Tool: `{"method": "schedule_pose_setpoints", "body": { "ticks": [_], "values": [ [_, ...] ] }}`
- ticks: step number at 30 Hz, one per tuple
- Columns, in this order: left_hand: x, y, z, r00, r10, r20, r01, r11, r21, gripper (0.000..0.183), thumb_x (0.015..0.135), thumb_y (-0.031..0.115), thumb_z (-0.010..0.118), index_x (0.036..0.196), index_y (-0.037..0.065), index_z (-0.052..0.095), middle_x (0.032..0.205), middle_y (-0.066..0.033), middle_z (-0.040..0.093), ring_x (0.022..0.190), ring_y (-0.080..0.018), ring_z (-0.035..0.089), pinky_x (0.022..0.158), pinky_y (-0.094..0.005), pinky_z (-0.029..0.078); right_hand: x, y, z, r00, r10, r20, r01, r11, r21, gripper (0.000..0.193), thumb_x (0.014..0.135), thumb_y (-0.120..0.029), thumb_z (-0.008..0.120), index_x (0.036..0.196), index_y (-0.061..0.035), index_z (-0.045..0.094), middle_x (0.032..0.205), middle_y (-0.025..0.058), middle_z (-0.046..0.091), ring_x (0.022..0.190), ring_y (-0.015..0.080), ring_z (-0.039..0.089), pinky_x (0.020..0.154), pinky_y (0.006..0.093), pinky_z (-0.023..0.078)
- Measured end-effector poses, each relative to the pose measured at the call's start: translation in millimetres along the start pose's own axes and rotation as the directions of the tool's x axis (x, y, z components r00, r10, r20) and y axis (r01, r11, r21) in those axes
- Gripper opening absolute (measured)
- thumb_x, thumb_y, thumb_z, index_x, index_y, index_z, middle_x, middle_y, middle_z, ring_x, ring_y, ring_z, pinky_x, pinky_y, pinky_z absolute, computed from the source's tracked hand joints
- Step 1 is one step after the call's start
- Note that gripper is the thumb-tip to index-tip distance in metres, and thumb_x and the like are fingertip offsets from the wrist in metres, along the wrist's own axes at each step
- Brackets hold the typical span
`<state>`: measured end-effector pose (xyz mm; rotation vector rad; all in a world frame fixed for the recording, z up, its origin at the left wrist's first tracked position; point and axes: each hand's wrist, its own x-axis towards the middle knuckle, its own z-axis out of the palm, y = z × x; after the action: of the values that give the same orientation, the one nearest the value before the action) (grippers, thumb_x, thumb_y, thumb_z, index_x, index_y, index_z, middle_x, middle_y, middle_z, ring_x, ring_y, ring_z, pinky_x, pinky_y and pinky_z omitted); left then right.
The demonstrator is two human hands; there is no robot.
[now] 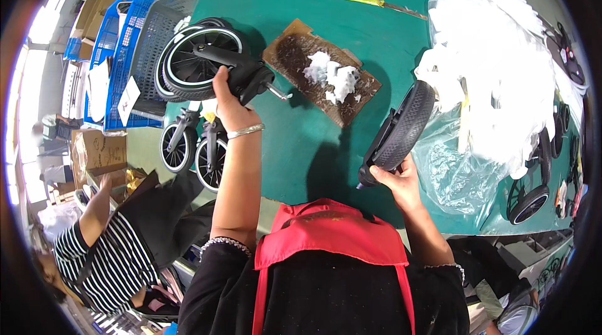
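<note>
1. By the counter's (285, 169) left edge, the left hand (231, 101) is closed round the black fork (244, 78) of a spoked wheel (204, 59); its fingers are partly hidden behind the fork. More wheel rims show behind this 1, and I cannot tell whether they are joined to it.
2. Toward the counter's near edge, right of its middle, the right hand (400, 179) holds a black-tyred wheel (411, 127) low down, tilted, with the thumb in sight and the fingers mostly hidden.
3. Handling, as I judge it: both wheel pieces should be stiff and fairly light for their bulk, with grippy tread. The fork side probably weighs more and would swing if held by the rim, so the fork body is the better hold. The bare metal pin (279, 92) looks smooth and makes a poor handle.
4. Between the hands, nearer the far edge, brown cardboard (288, 53) carries soft-looking white clumps (342, 81), perhaps slippery if greasy.
5. Along the counter's right side, clear plastic (448, 178) lies beside a white pile (495, 78).
</note>
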<state>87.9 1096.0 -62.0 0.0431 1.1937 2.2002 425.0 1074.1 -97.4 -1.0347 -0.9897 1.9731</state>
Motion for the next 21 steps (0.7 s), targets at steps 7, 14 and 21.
{"method": "schedule_pose_setpoints", "body": {
  "ticks": [7, 14, 21],
  "values": [
    [-50.7, 12.9, -4.7, 0.999, 0.048, -0.014, -0.048, 0.999, 0.013, 0.024, 0.086, 0.024, 0.066, 0.101, 0.004, 0.063, 0.096, -0.0108, 0.070, 0.085, -0.0227, 0.069, 0.077, -0.0341, 0.057, -20.0, -2.0, 12.3, 1.000, -0.005, 0.002, 0.005, 0.977, 0.211, 0.048, 0.088, -0.016, 0.069, 0.131, -0.0036, 0.048, 0.122, 0.0111, 0.060, 0.109, 0.0208, 0.059, 0.095, 0.0362, 0.046],
    [-119.0, 14.5, -12.5, 0.999, -0.038, 0.035, 0.035, 0.995, 0.094, 0.024, 0.088, 0.024, 0.064, 0.104, 0.006, 0.063, 0.098, -0.0073, 0.068, 0.091, -0.0198, 0.067, 0.085, -0.0320, 0.053, -4.7, -36.6, 45.7, 0.993, -0.097, 0.061, 0.070, 0.936, 0.345, 0.052, 0.095, -0.030, 0.059, 0.136, -0.0039, 0.043, 0.129, 0.0152, 0.057, 0.118, 0.0242, 0.058, 0.096, 0.0373, 0.050],
    [-149.9, 13.6, -37.9, 0.986, -0.135, 0.098, 0.125, 0.987, 0.103, 0.029, 0.089, 0.026, 0.065, 0.109, 0.005, 0.063, 0.100, -0.0039, 0.068, 0.092, -0.0158, 0.066, 0.083, -0.0301, 0.052, -22.1, -28.1, 37.3, 0.996, -0.016, 0.087, -0.014, 0.940, 0.342, 0.042, 0.092, -0.017, 0.064, 0.130, -0.0106, 0.047, 0.115, 0.0026, 0.060, 0.095, 0.0120, 0.062, 0.076, 0.0286, 0.051]
  ]
}}
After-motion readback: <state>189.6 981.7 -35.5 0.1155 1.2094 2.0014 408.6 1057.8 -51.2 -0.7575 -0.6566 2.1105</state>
